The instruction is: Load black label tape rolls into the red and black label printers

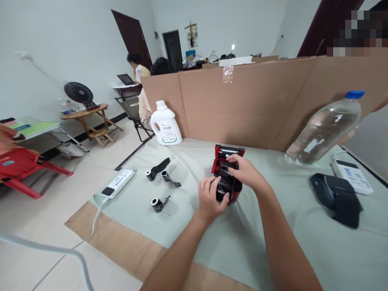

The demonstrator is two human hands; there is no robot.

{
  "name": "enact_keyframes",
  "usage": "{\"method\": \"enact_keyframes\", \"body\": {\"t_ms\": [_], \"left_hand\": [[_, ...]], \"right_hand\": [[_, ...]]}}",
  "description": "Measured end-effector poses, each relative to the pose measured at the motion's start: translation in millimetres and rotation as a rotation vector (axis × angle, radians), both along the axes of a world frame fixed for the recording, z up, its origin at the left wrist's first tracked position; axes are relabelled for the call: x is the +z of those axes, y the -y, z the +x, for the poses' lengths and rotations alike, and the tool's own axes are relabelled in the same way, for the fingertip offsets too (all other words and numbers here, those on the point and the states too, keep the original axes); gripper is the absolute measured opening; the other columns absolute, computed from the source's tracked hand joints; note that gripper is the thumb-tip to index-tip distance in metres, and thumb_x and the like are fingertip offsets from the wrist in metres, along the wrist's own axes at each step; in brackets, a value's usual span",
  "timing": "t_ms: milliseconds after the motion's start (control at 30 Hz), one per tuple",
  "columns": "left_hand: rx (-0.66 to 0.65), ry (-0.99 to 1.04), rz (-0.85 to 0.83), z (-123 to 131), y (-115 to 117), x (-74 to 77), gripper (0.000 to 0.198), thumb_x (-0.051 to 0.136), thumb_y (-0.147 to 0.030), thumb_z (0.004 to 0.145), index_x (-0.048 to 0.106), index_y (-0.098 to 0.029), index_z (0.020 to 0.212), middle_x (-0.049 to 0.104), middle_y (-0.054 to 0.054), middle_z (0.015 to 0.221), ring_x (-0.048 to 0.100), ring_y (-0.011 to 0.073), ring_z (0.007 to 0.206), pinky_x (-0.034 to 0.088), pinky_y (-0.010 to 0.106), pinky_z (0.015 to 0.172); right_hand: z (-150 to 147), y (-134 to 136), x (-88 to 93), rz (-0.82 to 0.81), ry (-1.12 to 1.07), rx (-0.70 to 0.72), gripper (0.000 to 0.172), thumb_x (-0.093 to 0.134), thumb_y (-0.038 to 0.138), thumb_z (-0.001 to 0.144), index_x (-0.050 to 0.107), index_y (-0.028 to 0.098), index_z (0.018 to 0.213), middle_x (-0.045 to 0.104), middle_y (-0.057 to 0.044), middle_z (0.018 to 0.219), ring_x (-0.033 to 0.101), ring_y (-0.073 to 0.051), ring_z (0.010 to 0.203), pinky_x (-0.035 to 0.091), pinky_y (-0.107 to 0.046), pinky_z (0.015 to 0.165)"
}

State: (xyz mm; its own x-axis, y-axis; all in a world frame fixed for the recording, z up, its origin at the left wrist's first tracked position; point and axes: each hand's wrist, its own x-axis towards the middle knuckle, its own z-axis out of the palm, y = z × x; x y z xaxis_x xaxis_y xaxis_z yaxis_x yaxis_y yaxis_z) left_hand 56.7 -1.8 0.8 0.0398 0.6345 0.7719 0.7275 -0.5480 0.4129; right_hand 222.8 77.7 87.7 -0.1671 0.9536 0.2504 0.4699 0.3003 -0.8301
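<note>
A small red and black device [237, 195] stands on the cloth-covered table with its lid raised at the back. Glossy black film or ribbon [224, 184] lies in its opening. My left hand [211, 198] is curled round the near left end of this black film, thumb at its lower edge. Over its far right end, my right hand [242, 170] has its fingers bent onto the film. Left of the device, several small rolls of black film lie on the cloth, among them one with a white core [157, 204]. The inside of the device is mostly hidden by the film and my hands.
A white jug [167, 125] and a cardboard panel [236, 105] stand behind. At the right are a large water bottle [325, 133], a dark object [336, 198] and a white power strip [353, 176]. Another strip [118, 184] lies left. People sit beyond the panel.
</note>
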Motion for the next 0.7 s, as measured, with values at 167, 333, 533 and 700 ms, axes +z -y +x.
{"method": "enact_keyframes", "body": {"t_ms": [167,333,533,700], "left_hand": [[0.012,0.010,-0.057,-5,-1,-1.3,0.037,0.057,-0.041,0.087,0.068,-0.023,0.118,0.061,0.014,0.127,0.055,0.0319,0.118,0.043,0.050,0.106],[0.015,0.072,-0.074,-10,-5,-3.1,0.038,0.050,-0.038,0.091,0.068,-0.022,0.121,0.062,0.013,0.126,0.053,0.0299,0.119,0.042,0.048,0.107],[-0.036,0.107,-0.043,-10,-6,-3.7,0.038,0.049,-0.038,0.093,0.067,-0.020,0.120,0.061,0.012,0.125,0.053,0.0281,0.117,0.043,0.048,0.106],[-0.065,0.108,-0.033,-9,-6,-4.2,0.038,0.051,-0.038,0.092,0.067,-0.020,0.122,0.061,0.012,0.125,0.052,0.0278,0.116,0.043,0.048,0.105]], "right_hand": [[-14,-4,-14.7,0.074,0.331,-0.088,0.027,0.056,0.013,0.085,0.073,0.023,0.103,0.076,-0.008,0.109,0.065,-0.031,0.108,0.038,-0.052,0.101],[-29,-6,-14.6,-0.008,0.522,-0.191,0.030,0.053,0.007,0.089,0.071,0.021,0.108,0.077,-0.010,0.107,0.066,-0.033,0.108,0.029,-0.052,0.101],[-32,-5,-3.8,-0.125,0.705,-0.198,0.033,0.049,0.008,0.091,0.069,0.019,0.114,0.075,-0.012,0.112,0.065,-0.030,0.110,0.028,-0.046,0.099],[-37,-10,-3.8,-0.208,0.745,-0.205,0.036,0.052,0.006,0.085,0.071,0.020,0.111,0.075,-0.009,0.117,0.063,-0.029,0.117,0.029,-0.046,0.100]]}}
